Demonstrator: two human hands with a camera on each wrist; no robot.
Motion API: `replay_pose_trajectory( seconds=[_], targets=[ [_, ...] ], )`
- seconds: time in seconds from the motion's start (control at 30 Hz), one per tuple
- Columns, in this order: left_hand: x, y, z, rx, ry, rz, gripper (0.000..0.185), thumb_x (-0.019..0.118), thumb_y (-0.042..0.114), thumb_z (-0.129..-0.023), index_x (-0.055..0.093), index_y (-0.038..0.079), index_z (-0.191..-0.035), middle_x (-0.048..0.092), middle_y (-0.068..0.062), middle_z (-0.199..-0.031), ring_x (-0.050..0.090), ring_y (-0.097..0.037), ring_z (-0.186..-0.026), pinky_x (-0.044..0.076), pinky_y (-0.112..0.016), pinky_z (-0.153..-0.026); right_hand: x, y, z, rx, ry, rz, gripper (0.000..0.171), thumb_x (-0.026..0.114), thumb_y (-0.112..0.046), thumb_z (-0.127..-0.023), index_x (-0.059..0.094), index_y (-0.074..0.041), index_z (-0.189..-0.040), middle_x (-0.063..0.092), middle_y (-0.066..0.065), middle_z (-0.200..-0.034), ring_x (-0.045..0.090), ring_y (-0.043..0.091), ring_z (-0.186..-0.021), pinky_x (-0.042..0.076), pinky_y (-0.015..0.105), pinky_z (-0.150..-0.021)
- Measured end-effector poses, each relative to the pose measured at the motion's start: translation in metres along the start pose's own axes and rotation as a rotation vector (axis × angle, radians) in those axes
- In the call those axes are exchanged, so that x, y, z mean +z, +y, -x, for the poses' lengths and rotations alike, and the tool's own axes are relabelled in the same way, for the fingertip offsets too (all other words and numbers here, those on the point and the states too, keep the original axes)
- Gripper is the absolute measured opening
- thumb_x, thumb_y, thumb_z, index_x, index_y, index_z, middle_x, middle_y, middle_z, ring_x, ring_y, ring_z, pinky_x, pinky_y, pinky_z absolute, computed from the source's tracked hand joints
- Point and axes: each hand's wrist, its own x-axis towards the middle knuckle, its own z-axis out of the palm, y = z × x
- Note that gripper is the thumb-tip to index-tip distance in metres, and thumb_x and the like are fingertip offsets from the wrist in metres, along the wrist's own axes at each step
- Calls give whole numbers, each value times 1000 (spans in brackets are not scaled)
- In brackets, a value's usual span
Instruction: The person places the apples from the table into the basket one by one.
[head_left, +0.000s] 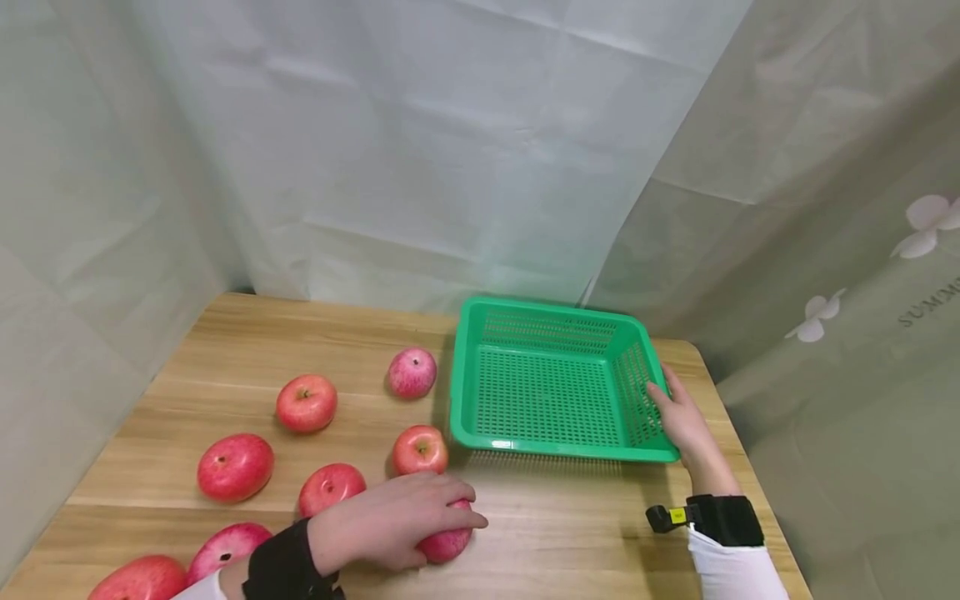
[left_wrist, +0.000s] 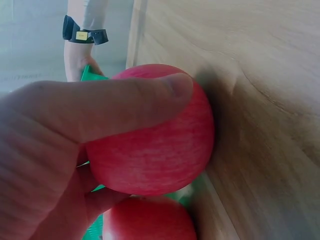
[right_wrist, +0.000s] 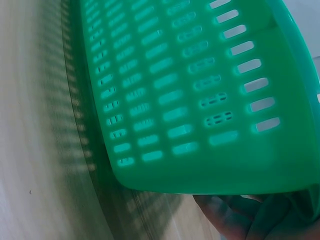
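My left hand (head_left: 397,512) grips a red apple (left_wrist: 160,155) at the front of the table, its thumb laid across one side and the fingers round the other. Just behind that hand sits another apple (head_left: 420,450), near the corner of a green plastic basket (head_left: 540,392). The basket is perforated and holds nothing. At its right end my right hand (head_left: 684,417) grips the rim, with the thumb over the inner side and the other fingers outside. In the right wrist view the slotted basket wall (right_wrist: 165,95) fills most of the picture, and those fingers show only partly.
More apples lie spread over the left of the wooden table (head_left: 555,533), including a pink one (head_left: 412,372) left of the basket and a red one (head_left: 307,403) farther left. Pale cloth (head_left: 450,167) hangs behind the table and on both sides.
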Motion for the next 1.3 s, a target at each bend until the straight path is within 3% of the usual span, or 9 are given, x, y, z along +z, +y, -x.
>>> replay_pose_trajectory(
  seconds=[0.23, 0.4, 0.67, 0.9, 0.97, 1.03, 1.13, 1.2, 1.3],
  targets=[
    [0, -2, -2, 32, -20, 49, 69, 95, 27, -82, 66, 33, -144, 64, 4, -140, 56, -11, -130, 50, -41, -109, 0, 1, 1, -2, 9, -11, 71, 36, -46, -116, -4, -29, -173, -3, 15, -179, 2, 48, -161, 15, 73, -122],
    [-3, 0, -3, 11, -40, 63, 69, 94, 29, -83, 64, 30, -146, 63, 4, -144, 57, -12, -132, 52, -39, -107, 1, 1, -2, -3, 16, -19, 70, 37, -45, -116, -2, -29, -173, -1, 14, -179, 4, 47, -161, 15, 71, -123],
    [-4, 1, -4, -5, 14, 91, 76, 97, 23, -77, 59, 22, -143, 60, 8, -144, 55, -7, -132, 53, -32, -104, 0, 0, -2, 6, 10, -12, 71, 36, -47, -116, -2, -28, -173, -3, 15, -179, 2, 48, -161, 14, 74, -122],
    [-7, -1, -7, 17, 32, 128, 74, 95, 26, -80, 58, 22, -143, 58, 8, -145, 56, -8, -129, 53, -32, -103, 1, -1, 1, -3, 11, -16, 71, 38, -45, -116, 1, -26, -174, 0, 16, -179, 7, 48, -161, 17, 73, -122],
    [-10, -1, -9, 23, 32, 149, 73, 93, 28, -81, 57, 23, -145, 57, 9, -146, 56, -7, -129, 53, -31, -103, 2, -2, 1, 0, 10, -19, 72, 38, -46, -116, 1, -24, -174, 3, 19, -178, 13, 49, -159, 21, 72, -120],
    [-15, 0, -12, 30, 31, 183, 71, 91, 31, -83, 57, 24, -146, 55, 10, -148, 56, -6, -127, 53, -29, -100, 2, -2, 1, 19, 8, -31, 73, 37, -47, -116, 4, -18, -174, 14, 26, -174, 28, 50, -152, 33, 67, -115],
    [-25, 2, -19, 49, 40, 224, 71, 89, 34, -85, 55, 26, -147, 51, 10, -149, 56, -4, -123, 54, -25, -95, 3, -4, 0, 41, 10, -33, 74, 35, -49, -116, 11, -7, -171, 32, 30, -161, 49, 45, -133, 49, 53, -100],
    [-33, 2, -25, 61, 51, 255, 70, 88, 36, -86, 55, 27, -147, 49, 10, -148, 57, -2, -120, 53, -23, -92, 4, -4, 0, 58, 13, -23, 74, 35, -48, -116, 15, -2, -169, 40, 28, -152, 55, 39, -121, 53, 44, -90],
    [-42, 1, -37, 74, 78, 294, 70, 88, 36, -87, 55, 27, -147, 49, 9, -147, 58, -2, -116, 53, -23, -93, 5, -3, 0, 65, 19, -5, 71, 34, -46, -116, 16, -1, -168, 43, 27, -147, 57, 36, -117, 53, 41, -88]
  ],
)
